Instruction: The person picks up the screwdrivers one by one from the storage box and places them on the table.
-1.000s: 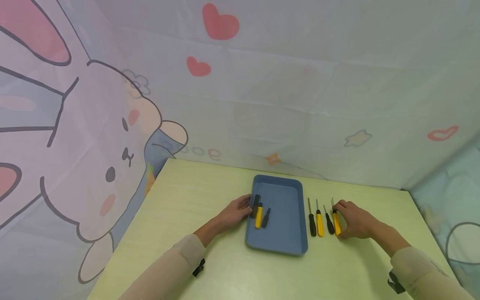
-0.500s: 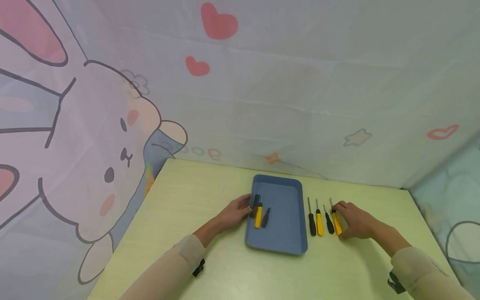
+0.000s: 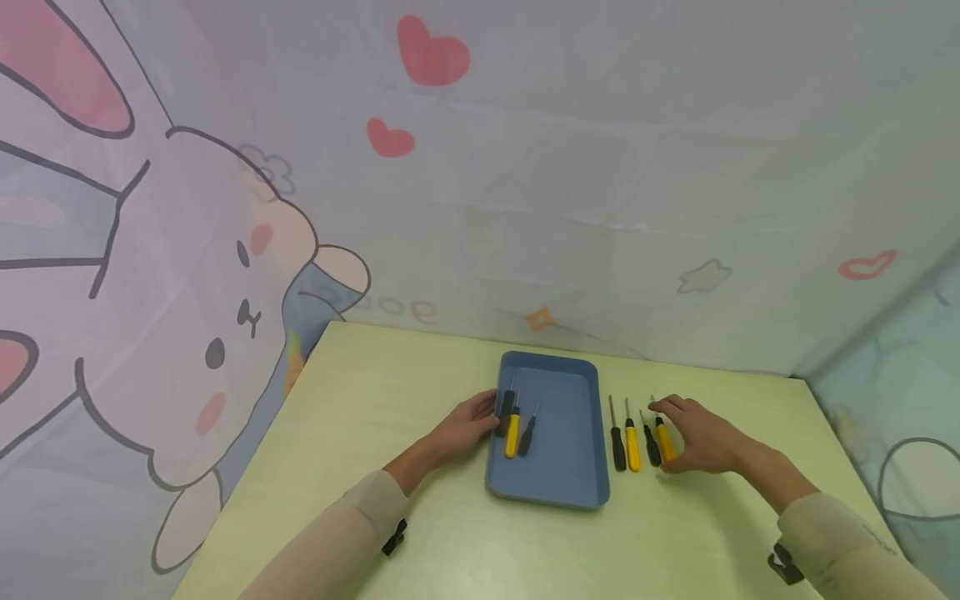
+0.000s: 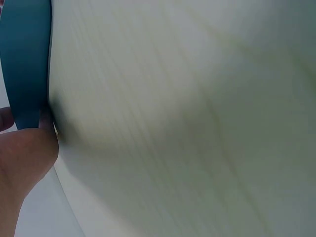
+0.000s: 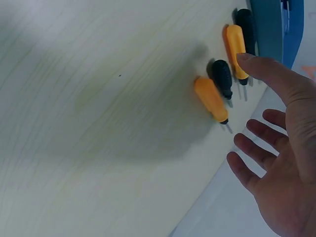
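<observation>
Tray (image 3: 558, 467) on pale table (image 3: 405, 375), cartoon backdrop (image 3: 570, 183)

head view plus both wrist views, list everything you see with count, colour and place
Tray: 1, blue, on the table
Black-handled screwdrivers: 2, black, inside the tray
Yellow-handled screwdriver: 1, yellow and black, between those two
Loose black screwdrivers: 2, black, first and third in the row right of the tray
Loose yellow screwdrivers: 2, yellow and black, second and fourth there
Table: 1, pale yellow-green, underneath
Backdrop: pale, printed, behind
Rabbit print: 1, pale and pink, left
Heart prints: 3, reddish, backdrop
Wrist devices: 2, black, by the sleeves
Sleeves: 2, beige, both arms
Left hand: 1, at the tray's left side
Right hand: 1, by the rightmost screwdriver
</observation>
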`<move>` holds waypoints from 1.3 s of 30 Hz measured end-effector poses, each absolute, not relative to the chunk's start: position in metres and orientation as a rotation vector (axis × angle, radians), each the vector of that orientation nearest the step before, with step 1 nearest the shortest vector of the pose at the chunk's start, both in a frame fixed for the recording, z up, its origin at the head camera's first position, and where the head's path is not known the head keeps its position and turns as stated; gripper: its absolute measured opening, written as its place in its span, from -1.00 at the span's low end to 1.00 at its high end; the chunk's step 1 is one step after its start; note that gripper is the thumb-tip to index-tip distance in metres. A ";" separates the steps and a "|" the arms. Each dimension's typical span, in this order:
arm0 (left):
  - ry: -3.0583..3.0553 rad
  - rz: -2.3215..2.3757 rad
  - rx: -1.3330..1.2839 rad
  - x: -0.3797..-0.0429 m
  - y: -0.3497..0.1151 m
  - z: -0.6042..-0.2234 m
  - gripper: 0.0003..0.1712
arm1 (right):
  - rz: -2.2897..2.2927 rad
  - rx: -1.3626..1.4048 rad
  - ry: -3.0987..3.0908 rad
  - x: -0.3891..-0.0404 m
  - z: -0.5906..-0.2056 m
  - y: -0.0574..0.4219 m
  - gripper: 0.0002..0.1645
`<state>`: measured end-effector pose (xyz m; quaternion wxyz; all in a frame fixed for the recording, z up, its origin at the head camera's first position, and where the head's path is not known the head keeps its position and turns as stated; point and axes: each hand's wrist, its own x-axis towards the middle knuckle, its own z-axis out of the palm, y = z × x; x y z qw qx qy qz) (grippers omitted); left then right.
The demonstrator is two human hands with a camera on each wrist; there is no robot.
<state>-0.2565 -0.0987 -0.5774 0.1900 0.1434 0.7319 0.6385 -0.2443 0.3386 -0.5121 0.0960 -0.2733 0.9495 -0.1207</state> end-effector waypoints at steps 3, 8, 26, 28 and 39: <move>2.056 1.799 0.405 -0.256 -0.098 -0.577 -0.30 | -0.366 -0.829 2.818 -0.244 -0.508 0.334 0.14; 2.055 1.802 0.393 -0.254 -0.098 -0.575 -0.29 | -0.364 -0.857 2.826 -0.241 -0.500 0.327 0.13; 2.059 1.800 0.418 -0.253 -0.096 -0.573 -0.31 | -0.416 -0.885 2.878 -0.233 -0.483 0.313 0.08; 2.051 1.801 0.420 -0.253 -0.096 -0.574 -0.31 | -0.435 -0.885 2.885 -0.233 -0.483 0.311 0.09; 2.051 1.800 0.394 -0.254 -0.097 -0.572 -0.30 | -0.569 -0.858 2.950 -0.234 -0.488 0.297 0.23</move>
